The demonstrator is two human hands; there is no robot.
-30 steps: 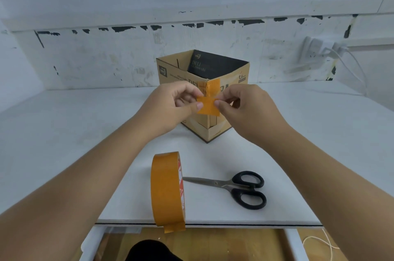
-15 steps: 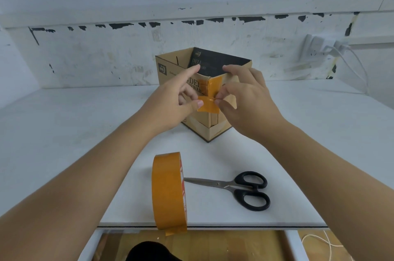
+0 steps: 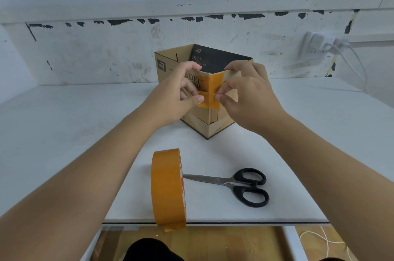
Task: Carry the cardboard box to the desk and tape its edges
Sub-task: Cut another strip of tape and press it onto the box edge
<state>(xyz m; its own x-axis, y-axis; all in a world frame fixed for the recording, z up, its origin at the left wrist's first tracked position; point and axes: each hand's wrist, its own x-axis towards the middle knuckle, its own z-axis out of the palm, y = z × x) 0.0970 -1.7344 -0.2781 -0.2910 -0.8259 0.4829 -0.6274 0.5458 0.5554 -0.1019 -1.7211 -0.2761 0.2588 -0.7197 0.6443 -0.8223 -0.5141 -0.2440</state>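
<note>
at the cardboard box's (image 3: 202, 120) near corner, left grip (image 3: 174, 98) and right grip (image 3: 245, 94) pinch the tape strip's (image 3: 210, 94) free lower end.

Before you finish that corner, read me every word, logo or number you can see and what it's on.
"DELI", box inner black panel; smaller line below unreadable.
"DE…", box outer face, rest hidden by left hand.
Dark square logo, box left face: too small.
Red print, tape roll rim: blurred.
</note>
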